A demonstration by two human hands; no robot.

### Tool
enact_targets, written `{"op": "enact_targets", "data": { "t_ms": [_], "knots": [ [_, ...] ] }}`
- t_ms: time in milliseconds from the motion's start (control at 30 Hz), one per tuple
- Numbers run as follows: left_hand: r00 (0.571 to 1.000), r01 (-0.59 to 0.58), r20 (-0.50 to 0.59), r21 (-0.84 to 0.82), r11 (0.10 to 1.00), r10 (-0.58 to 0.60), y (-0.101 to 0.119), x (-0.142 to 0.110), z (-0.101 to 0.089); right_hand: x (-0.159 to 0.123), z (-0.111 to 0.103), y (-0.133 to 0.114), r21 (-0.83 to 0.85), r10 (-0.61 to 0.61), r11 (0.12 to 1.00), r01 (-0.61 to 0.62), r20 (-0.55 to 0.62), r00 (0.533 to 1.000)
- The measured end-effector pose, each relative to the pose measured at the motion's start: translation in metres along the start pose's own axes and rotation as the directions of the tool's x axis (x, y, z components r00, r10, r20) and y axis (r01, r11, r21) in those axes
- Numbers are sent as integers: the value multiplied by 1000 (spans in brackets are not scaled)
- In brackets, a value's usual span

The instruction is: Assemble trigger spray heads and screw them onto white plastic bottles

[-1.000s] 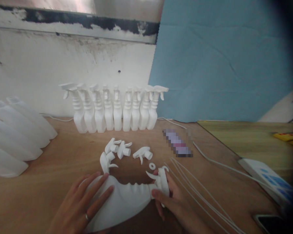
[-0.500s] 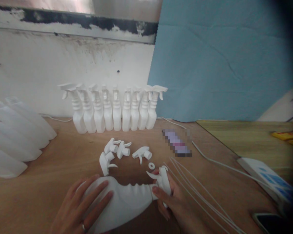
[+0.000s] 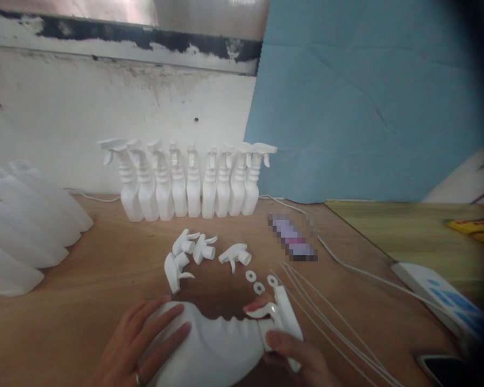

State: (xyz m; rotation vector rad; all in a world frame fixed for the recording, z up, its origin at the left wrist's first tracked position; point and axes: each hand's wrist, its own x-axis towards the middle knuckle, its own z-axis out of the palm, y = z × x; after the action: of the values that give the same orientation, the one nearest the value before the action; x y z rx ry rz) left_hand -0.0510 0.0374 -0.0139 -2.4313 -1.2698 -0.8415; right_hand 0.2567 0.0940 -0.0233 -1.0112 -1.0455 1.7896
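We have the bottle (image 3: 210,349) lying on its side close in front of us, its neck toward our right; our left hand (image 3: 139,344) curves over the broad body and grips it, while our right hand (image 3: 300,352) is closed around the spray head (image 3: 289,317) at the neck, thumb on the collar; to do this joint well, we judge, we should line up collar and neck squarely, hold the body from rolling with the left palm, and turn by the collar — not by the trigger, which looks slender enough to bend; whether the threads have caught we cannot tell, so a light touch seems wiser than force. Beyond lies the wooden table (image 3: 116,258), brown and grained, with four loose spray heads (image 3: 236,254) and three small white washers (image 3: 259,288) near the neck; thin white tubes (image 3: 339,325) fan out at our right, beside a pixelated object (image 3: 292,236); at the back nine fitted bottles (image 3: 193,196) stand in a row before the smudged white wall (image 3: 105,118), and more white bottles (image 3: 24,247) crowd the left edge; a blue cloth (image 3: 347,107) hangs on the right — below it a white cable (image 3: 358,270) crosses toward a white box with blue markings (image 3: 435,295).
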Motion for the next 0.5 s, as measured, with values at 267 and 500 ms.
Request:
{"op": "enact_targets", "data": {
  "t_ms": [267,500],
  "knots": [
    [1000,5,17,20,1000,-6,1,-3,3,2,5,-10,39,17,999,-15,-48,999],
    [992,129,14,-125,984,-128,1,-6,10,6,-2,-2,26,-13,1000,9,132,991]
  ]
}}
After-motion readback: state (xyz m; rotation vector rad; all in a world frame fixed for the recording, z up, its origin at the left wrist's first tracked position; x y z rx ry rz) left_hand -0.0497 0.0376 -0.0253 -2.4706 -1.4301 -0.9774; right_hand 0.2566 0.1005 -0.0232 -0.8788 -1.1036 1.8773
